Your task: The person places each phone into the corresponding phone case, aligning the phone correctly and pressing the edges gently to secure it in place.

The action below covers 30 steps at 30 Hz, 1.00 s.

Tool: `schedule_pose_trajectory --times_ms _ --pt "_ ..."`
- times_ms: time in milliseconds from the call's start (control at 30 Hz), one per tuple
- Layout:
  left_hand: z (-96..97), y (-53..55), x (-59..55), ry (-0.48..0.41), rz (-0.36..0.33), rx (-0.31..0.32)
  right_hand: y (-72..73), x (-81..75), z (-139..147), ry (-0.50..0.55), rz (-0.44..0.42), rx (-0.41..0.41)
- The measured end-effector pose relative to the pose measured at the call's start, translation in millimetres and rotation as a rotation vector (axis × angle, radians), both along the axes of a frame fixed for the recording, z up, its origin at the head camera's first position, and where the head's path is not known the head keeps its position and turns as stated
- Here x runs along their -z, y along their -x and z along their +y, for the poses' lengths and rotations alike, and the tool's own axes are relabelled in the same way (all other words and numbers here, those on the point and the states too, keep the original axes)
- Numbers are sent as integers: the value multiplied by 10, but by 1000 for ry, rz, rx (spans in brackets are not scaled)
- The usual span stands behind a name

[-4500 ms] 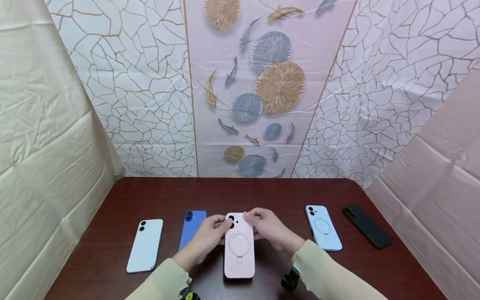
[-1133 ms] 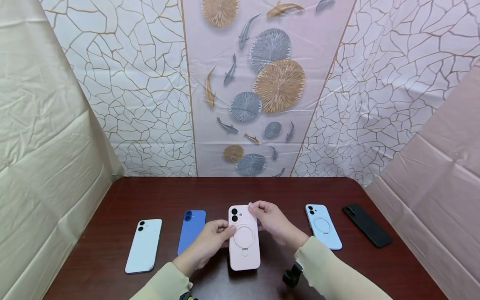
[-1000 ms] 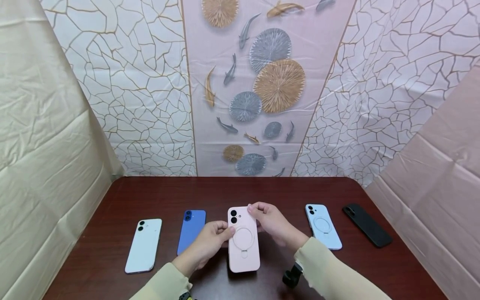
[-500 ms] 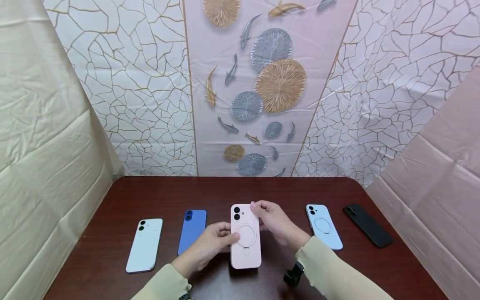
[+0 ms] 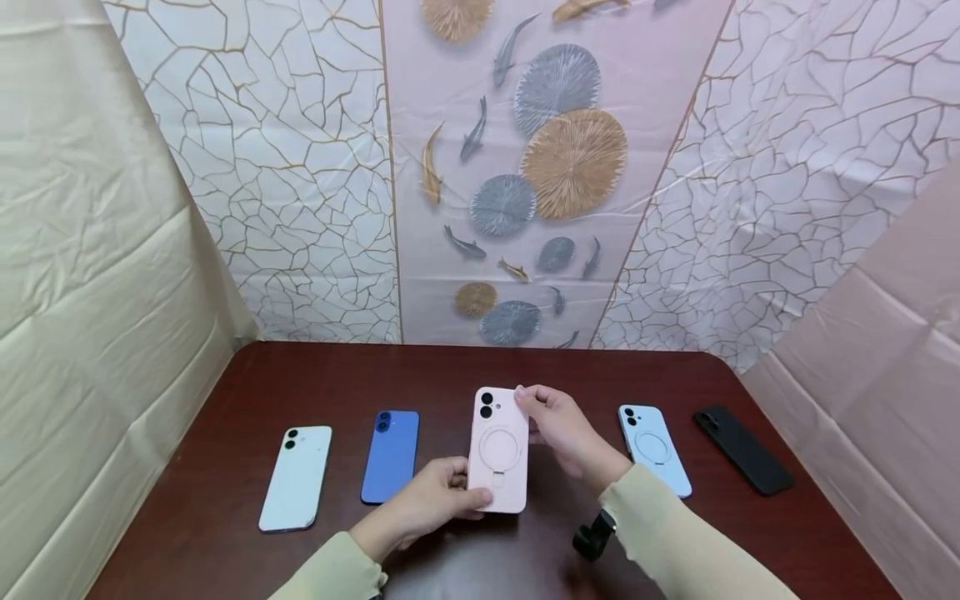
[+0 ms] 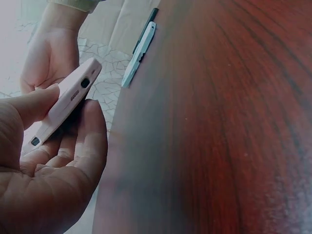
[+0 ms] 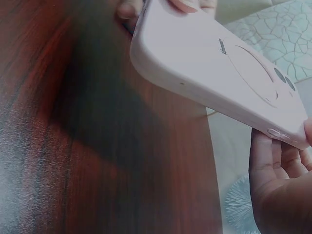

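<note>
A pink phone case (image 5: 498,450) with a ring on its back is held up over the table, camera cutouts at the far end. I cannot tell whether a phone sits inside. My left hand (image 5: 435,500) pinches its near left corner, thumb on the back and fingers beneath. The far right corner is gripped by my right hand (image 5: 561,427), thumb on top. Seen from the left wrist, the case's bottom edge (image 6: 73,95) shows port cutouts. In the right wrist view a side button (image 7: 274,132) is visible beside the right fingers. The case's underside is mostly hidden.
On the dark red table (image 5: 337,375) lie a white phone (image 5: 297,479) and a blue phone (image 5: 392,458) to the left. A light blue ringed case (image 5: 656,450) and a black case (image 5: 744,450) lie to the right. Patterned cloth (image 5: 315,250) hangs behind.
My left hand has slid from beside the camera cutouts down to the near left corner. The case has moved farther away and slightly right; my right hand keeps hold of its far corner.
</note>
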<state>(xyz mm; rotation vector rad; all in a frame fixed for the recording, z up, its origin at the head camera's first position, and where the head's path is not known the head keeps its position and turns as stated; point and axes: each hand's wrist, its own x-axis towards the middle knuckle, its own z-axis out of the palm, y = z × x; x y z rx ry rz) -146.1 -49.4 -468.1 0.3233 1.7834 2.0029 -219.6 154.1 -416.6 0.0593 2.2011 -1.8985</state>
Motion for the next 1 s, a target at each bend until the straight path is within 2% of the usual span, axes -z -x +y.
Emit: schedule_pose_trajectory --times_ms 200,733,1000 --pt "-7 -13 -14 66 33 -2 23 -13 3 -5 -12 -3" --pt "0 -25 -17 102 52 3 19 -11 11 -4 -24 -8" --pt "-29 -47 -3 203 72 16 -17 -15 -18 -5 -26 -52"
